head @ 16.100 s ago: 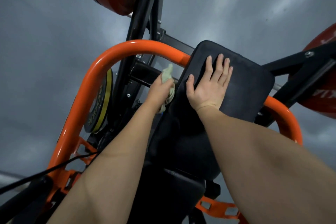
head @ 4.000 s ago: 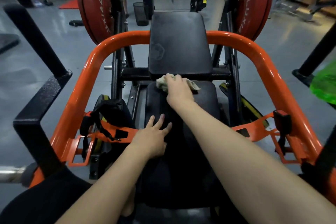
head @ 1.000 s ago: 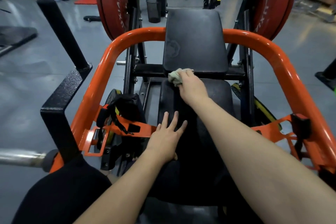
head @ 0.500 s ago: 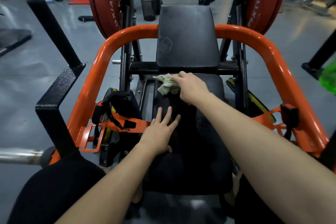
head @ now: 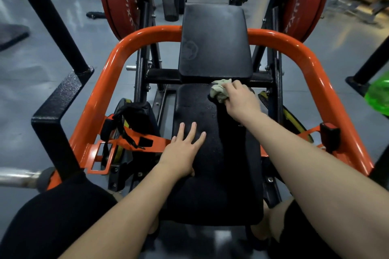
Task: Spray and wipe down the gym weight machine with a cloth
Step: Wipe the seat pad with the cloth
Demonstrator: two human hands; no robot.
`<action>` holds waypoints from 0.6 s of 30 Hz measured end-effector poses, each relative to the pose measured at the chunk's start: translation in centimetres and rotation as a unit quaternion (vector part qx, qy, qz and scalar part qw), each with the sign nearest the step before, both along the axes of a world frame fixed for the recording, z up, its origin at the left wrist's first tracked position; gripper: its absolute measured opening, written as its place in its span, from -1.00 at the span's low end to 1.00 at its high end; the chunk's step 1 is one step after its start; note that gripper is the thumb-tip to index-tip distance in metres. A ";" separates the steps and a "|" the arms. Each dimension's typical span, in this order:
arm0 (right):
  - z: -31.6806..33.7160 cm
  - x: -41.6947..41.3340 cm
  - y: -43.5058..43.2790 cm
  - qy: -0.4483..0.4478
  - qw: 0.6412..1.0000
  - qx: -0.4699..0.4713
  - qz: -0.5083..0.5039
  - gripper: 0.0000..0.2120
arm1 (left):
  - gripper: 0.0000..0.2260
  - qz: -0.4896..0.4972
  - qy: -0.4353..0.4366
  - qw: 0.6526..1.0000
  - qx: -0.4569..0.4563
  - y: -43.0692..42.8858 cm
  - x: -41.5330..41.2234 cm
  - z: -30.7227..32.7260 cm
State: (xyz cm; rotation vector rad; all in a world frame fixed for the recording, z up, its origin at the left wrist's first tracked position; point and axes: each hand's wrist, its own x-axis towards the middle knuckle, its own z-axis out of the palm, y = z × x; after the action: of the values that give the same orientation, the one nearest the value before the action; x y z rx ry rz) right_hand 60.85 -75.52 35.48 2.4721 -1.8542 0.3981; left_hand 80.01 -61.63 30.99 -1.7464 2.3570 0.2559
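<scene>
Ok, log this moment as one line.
step: wipe seat pad | right hand: grips cloth at pad's far end | left hand: flat on pad, fingers spread

Bare forearms (head: 126, 206), bare left hand (head: 181, 153) and right hand (head: 242, 101), black shorts (head: 52, 223) (plain, ending near the knees), bare knee (head: 271, 221) showing.

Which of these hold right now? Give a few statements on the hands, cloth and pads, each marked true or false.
1. The right hand grips the cloth. True.
2. The cloth is on the back pad. False: it is at the far end of the seat, just below the back pad.
3. The left hand rests flat on the seat, fingers spread. True.
4. The left hand holds a spray bottle. False: it holds nothing.
</scene>
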 end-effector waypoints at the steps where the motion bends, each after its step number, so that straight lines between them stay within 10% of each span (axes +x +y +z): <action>1: 0.1 1.4 0.0 -0.001 1.000 -0.001 0.007 -0.54 | 0.13 0.000 0.002 1.000 -0.001 0.0 0.0 0.1; 9: -1.1 12.1 2.9 0.083 0.966 0.026 0.244 -0.43 | 0.01 -0.008 -0.004 1.000 -0.019 -0.3 0.7 0.4; 18: 0.3 2.8 3.5 0.073 0.983 0.035 0.162 -0.48 | 0.15 0.002 0.006 1.000 -0.026 0.1 0.4 0.6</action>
State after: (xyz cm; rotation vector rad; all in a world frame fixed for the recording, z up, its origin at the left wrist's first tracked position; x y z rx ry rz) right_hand 63.64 -71.99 35.78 2.7710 -1.4370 0.1528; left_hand 80.45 -61.51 31.59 -1.7762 2.3897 0.2077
